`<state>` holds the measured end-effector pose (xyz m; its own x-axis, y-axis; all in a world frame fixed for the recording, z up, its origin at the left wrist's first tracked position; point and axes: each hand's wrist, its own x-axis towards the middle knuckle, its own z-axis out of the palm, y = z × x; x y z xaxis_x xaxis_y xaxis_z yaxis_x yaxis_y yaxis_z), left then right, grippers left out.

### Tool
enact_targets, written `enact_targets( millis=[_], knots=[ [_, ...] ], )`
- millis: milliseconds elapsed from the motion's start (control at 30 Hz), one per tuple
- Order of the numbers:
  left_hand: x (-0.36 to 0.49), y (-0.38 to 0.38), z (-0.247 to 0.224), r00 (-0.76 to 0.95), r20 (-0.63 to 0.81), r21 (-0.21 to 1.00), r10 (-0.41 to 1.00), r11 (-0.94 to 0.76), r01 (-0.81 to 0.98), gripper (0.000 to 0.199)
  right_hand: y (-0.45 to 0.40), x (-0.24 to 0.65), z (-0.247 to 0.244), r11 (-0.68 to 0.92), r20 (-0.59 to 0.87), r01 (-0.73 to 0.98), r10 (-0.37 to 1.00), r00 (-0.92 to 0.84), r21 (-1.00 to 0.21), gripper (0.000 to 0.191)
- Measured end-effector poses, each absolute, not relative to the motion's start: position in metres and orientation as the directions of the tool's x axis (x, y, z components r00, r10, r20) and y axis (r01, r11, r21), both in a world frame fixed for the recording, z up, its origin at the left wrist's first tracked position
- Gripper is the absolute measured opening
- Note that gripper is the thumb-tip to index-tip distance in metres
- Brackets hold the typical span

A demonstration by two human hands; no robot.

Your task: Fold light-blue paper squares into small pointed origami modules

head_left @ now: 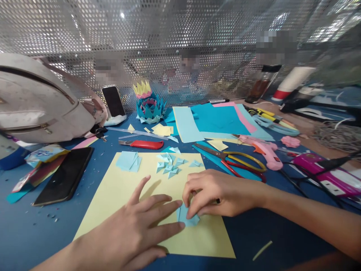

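A small light blue paper piece (188, 217) with folds lies on the large yellow sheet (113, 210). My left hand (141, 222) is spread over the sheet, two fingertips touching the piece's left edge. Bent fingers of my right hand (214, 192) press on the piece from the right; its fingertips are on the paper, thumb partly hidden. Farther up the sheet are several folded blue triangles (170, 165) and, at the upper left, a stack of light blue paper squares (129, 162).
Around the sheet are a red cutter (146, 144), scissors (245, 162), a pink glue gun (266, 152) and a black phone (66, 177). Behind stand a blue paper model (150, 107), a propped phone (113, 101) and blue sheets (220, 118). A backpack (42, 101) sits left.
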<state>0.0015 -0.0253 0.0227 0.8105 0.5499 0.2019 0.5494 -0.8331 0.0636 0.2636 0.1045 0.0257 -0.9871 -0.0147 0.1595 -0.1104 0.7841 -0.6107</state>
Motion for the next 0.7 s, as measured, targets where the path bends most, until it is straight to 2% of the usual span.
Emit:
enact_targets(
  millis=[100, 300, 500, 567, 633, 700],
  knots=[
    [0.0, -0.023, 0.022, 0.825, 0.176, 0.046, 0.538, -0.841, 0.539, 0.039, 0.107, 0.264, 0.026, 0.757, 0.135, -0.116, -0.037, -0.99, -0.643, 0.01],
    [0.005, -0.02, 0.026, 0.83, 0.206, 0.051, 0.519, -0.852, 0.521, 0.04, 0.101, 0.261, 0.029, 0.717, 0.014, -0.039, -0.041, -0.999, -0.696, 0.023],
    [0.01, -0.022, 0.025, 0.843, 0.207, -0.016, 0.496, -0.86, 0.51, 0.046, 0.098, 0.262, 0.029, 0.714, -0.004, -0.035, -0.053, -0.999, -0.699, 0.023],
    [0.011, -0.024, 0.017, 0.834, 0.223, -0.045, 0.505, -0.849, 0.527, 0.049, 0.099, 0.263, 0.027, 0.704, -0.009, -0.029, -0.05, -0.999, -0.709, 0.022],
    [0.013, -0.026, 0.005, 0.796, 0.328, -0.081, 0.51, -0.824, 0.561, 0.054, 0.1, 0.263, 0.026, 0.688, -0.003, -0.027, -0.042, -0.999, -0.725, 0.019],
    [0.017, -0.029, -0.008, 0.784, 0.335, -0.084, 0.524, -0.812, 0.578, 0.047, 0.101, 0.264, 0.024, 0.679, 0.009, -0.025, -0.026, -1.0, -0.734, 0.014]
  ],
)
